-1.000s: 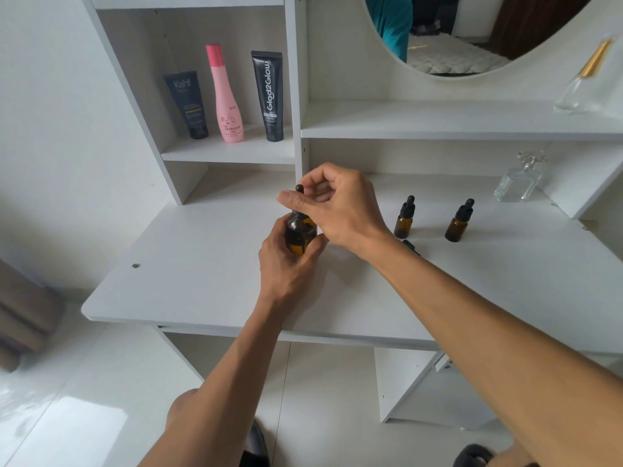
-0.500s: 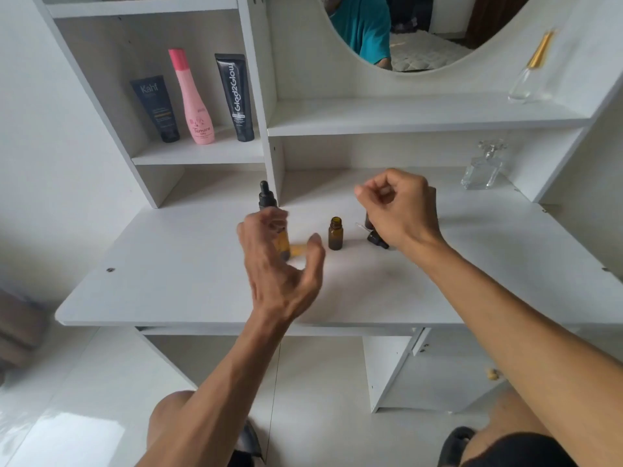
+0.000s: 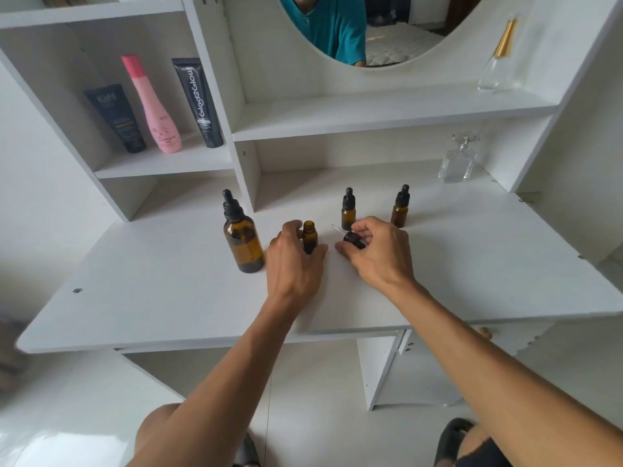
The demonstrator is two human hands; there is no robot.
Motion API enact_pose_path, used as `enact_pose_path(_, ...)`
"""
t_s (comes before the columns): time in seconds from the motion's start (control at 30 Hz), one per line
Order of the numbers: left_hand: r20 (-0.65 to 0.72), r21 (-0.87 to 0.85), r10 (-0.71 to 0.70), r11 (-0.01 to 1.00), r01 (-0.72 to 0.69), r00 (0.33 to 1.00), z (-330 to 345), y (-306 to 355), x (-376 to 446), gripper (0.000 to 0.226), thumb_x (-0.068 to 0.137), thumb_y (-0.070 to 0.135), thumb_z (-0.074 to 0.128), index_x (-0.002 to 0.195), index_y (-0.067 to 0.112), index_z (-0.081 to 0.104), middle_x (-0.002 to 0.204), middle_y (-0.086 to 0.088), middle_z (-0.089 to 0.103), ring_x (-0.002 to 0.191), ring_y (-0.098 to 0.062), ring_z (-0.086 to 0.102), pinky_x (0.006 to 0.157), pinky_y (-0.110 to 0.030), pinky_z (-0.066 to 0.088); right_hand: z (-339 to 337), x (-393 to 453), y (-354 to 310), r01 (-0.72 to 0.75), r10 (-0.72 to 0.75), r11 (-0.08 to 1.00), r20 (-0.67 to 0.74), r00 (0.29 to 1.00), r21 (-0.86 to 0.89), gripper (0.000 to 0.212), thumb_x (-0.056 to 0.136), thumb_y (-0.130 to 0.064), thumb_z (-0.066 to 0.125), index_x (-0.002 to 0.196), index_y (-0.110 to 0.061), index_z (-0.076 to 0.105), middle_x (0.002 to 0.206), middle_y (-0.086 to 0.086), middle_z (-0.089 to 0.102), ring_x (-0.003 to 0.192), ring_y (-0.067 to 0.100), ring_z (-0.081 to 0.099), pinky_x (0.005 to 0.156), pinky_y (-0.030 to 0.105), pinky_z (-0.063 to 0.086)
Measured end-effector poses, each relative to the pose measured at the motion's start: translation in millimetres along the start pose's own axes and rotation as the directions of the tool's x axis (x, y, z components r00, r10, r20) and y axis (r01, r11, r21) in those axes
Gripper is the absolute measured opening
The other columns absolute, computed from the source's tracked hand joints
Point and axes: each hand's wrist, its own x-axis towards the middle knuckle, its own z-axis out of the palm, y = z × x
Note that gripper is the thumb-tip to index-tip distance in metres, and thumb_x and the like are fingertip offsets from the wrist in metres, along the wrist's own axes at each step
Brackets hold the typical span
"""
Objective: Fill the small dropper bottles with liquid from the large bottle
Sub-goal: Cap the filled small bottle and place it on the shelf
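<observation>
One small bottle uncapped, no sign yet of filling.
Left hand (image 3: 293,256) gripped the open small dropper bottle (image 3: 309,236); right hand (image 3: 377,252) beside it pinched its dropper cap (image 3: 353,238). Large capped amber bottle (image 3: 243,238) stood just left. Two capped small bottles (image 3: 348,212) beyond: three small, one large; fill levels unreadable.

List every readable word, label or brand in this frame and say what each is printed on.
"Kahf": dark tube, left shelf.
"Glad2Glow": black tube, same shelf.
"Tamara", roughly; blurred: pink bottle.
Smaller print on all three: too small to read.
Amber dropper bottles, clear glass bottles: no text visible.
</observation>
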Motion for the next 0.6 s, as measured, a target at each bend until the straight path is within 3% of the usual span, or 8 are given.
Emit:
enact_pose_path(0.17, -0.035, -0.009, 0.005, 1.000, -0.005, 0.999, 3, -5, 1, 0.045, 0.094, 0.024, 0.073, 0.134, 0.009, 0.059, 0.120, -0.011, 0.069, 0.103, -0.024, 0.060, 0.083, -0.029, 0.046, 1, 0, 0, 0.012, -0.011, 1.000, -0.013, 1.000, 0.022, 0.031, 0.079, -0.025, 0.084, 0.107, -0.017, 0.074, 0.101, 0.001, 0.076, 0.089, 0.017, 0.072, 0.086, 0.038, 0.060)
enact_pose_path(0.23, -0.040, -0.003, 0.016, 1.000, -0.016, 0.999, 4, -7, 2, 0.041, 0.093, 0.024, 0.072, 0.130, 0.009, 0.062, 0.117, -0.009, 0.070, 0.097, -0.020, 0.057, 0.079, -0.024, 0.040, -4, -1, -2, 0.026, -0.024, 0.997, -0.017, 1.000, 0.079, 0.027, 0.079, -0.021, 0.083, 0.105, -0.016, 0.074, 0.096, -0.002, 0.075, 0.083, 0.009, 0.069, 0.084, 0.027, 0.059)
enact_pose_path(0.3, -0.040, -0.001, 0.024, 1.000, -0.024, 0.999, 5, -9, 3, 0.038, 0.093, 0.023, 0.072, 0.128, 0.010, 0.064, 0.116, -0.008, 0.071, 0.094, -0.018, 0.056, 0.077, -0.021, 0.037, -12, -3, -9, 0.079, -0.080, 0.988, -0.005, 0.997, 0.134, 0.026, 0.081, -0.015, 0.083, 0.105, -0.013, 0.074, 0.090, -0.005, 0.072, 0.074, -0.004, 0.064, 0.076, 0.008, 0.052)
enact_pose_path(0.37, -0.038, 0.000, 0.030, 1.000, -0.030, 0.999, 6, -11, 4, 0.036, 0.093, 0.023, 0.072, 0.126, 0.011, 0.065, 0.114, -0.008, 0.071, 0.094, -0.020, 0.058, 0.076, -0.024, 0.038, -23, -1, -21, 0.137, -0.142, 0.979, 0.021, 0.990, 0.149, 0.025, 0.081, -0.013, 0.082, 0.105, -0.011, 0.074, 0.083, -0.011, 0.068, 0.070, -0.012, 0.061, 0.071, -0.001, 0.045)
enact_pose_path(0.43, -0.034, -0.014, 0.032, 0.999, -0.033, 0.999, 7, -12, 4, 0.035, 0.092, 0.024, 0.072, 0.124, 0.011, 0.066, 0.113, -0.008, 0.071, 0.093, -0.022, 0.060, 0.078, -0.030, 0.045, -33, 4, -34, 0.189, -0.195, 0.977, 0.060, 0.979, 0.100, 0.023, 0.082, -0.017, 0.081, 0.104, -0.015, 0.076, 0.082, -0.011, 0.070, 0.070, -0.008, 0.063, 0.071, 0.001, 0.045)
enact_pose_path(0.5, -0.033, -0.032, 0.032, 0.999, -0.033, 0.999, 8, -14, 5, 0.035, 0.092, 0.024, 0.073, 0.124, 0.012, 0.066, 0.112, -0.008, 0.071, 0.096, -0.025, 0.063, 0.081, -0.033, 0.050, -40, 9, -45, 0.238, -0.239, 0.971, 0.115, 0.964, 0.021, 0.022, 0.083, -0.020, 0.080, 0.104, -0.018, 0.076, 0.088, -0.007, 0.074, 0.076, 0.003, 0.067, 0.078, 0.012, 0.050)
enact_pose_path(0.6, -0.030, -0.047, 0.043, 0.998, -0.045, 0.999, 9, -14, 5, 0.033, 0.091, 0.023, 0.073, 0.122, 0.013, 0.067, 0.109, -0.007, 0.072, 0.094, -0.026, 0.064, 0.079, -0.030, 0.048, -44, 15, -55, 0.295, -0.271, 0.952, 0.215, 0.938, -0.085, 0.022, 0.084, -0.022, 0.079, 0.105, -0.019, 0.076, 0.091, -0.002, 0.075, 0.082, 0.014, 0.067, 0.079, 0.022, 0.049)
